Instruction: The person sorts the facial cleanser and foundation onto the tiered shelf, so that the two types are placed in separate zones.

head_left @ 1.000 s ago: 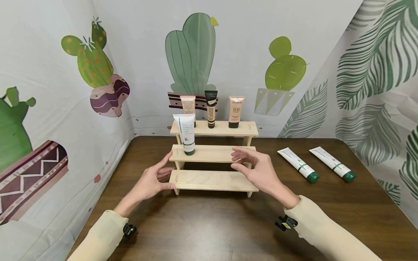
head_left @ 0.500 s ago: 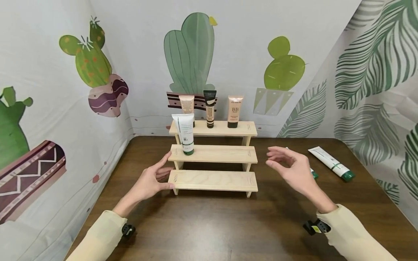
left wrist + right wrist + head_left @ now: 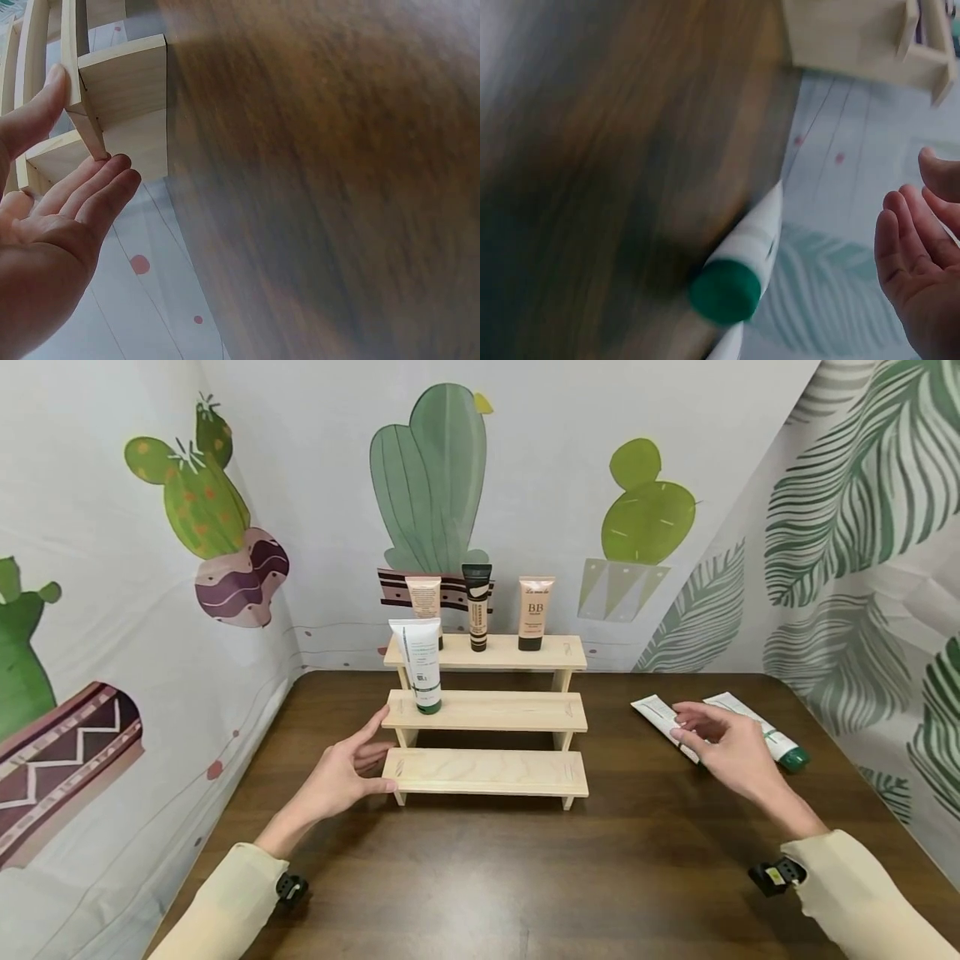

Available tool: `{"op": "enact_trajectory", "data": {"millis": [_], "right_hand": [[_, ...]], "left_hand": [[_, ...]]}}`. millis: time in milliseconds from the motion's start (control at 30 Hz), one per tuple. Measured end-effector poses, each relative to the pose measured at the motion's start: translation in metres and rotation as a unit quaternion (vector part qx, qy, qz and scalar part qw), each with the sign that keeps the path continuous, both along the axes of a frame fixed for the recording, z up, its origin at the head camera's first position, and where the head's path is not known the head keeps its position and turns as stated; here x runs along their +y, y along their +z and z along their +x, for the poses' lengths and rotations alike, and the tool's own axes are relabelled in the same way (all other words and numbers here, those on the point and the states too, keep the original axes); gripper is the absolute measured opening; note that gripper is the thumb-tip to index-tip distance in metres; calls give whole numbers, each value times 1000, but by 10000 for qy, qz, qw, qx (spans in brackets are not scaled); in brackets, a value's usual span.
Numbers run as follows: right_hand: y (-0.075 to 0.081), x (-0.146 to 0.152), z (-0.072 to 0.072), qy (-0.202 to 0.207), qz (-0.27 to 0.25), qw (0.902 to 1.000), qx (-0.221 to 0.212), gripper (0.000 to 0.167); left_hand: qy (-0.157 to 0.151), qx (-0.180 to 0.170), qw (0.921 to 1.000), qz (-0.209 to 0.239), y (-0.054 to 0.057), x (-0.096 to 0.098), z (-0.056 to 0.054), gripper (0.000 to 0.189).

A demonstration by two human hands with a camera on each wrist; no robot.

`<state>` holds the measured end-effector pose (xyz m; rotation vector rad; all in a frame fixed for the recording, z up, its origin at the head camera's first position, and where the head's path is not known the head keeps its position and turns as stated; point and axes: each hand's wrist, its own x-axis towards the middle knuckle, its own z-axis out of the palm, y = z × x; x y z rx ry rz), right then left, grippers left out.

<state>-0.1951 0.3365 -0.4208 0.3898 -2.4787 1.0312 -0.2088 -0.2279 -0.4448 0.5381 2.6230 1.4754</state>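
A three-step wooden display stand [image 3: 487, 710] stands on the table. My left hand [image 3: 337, 781] touches its left end, fingers fairly straight and thumb at the lowest step's edge, as the left wrist view also shows. My right hand [image 3: 731, 747] hovers over a white tube [image 3: 660, 718] lying to the right, hiding its capped end in the head view. In the right wrist view a green cap [image 3: 726, 292] sits apart from the loosely bent fingers. A second white tube [image 3: 783, 747] with a green cap lies beyond. A similar white tube [image 3: 423, 664] stands cap-down on the middle step's left.
On the top step stand a pinkish tube [image 3: 424, 596] at left, a slim black-and-beige tube [image 3: 477, 610], and a beige BB tube [image 3: 535, 610]. A dark wooden table [image 3: 465, 877] carries everything. Cloth [image 3: 330, 527] printed with cacti and leaves hangs behind and beside it.
My right hand has moved rightward from the stand's right end to over the nearer lying tube. My left hand has stayed at the stand's left end. The head view has shifted slightly.
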Motion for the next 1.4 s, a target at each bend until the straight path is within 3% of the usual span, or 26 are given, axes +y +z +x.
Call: {"op": "enact_trajectory", "data": {"millis": [533, 967, 1233, 1400], "right_hand": [[-17, 62, -27, 189, 1182, 9901, -727, 37], [-21, 73, -51, 297, 1575, 9689, -1884, 52], [-22, 73, -63, 499, 1587, 9594, -2279, 55], [-26, 73, -68, 655, 1559, 9581, -2312, 53]], "left_hand": [[19, -14, 10000, -12, 2, -1, 1, 117], [-9, 18, 10000, 11, -2, -1, 0, 116], [-12, 8, 10000, 44, -3, -2, 0, 116], [2, -25, 10000, 56, -2, -2, -1, 116]]}}
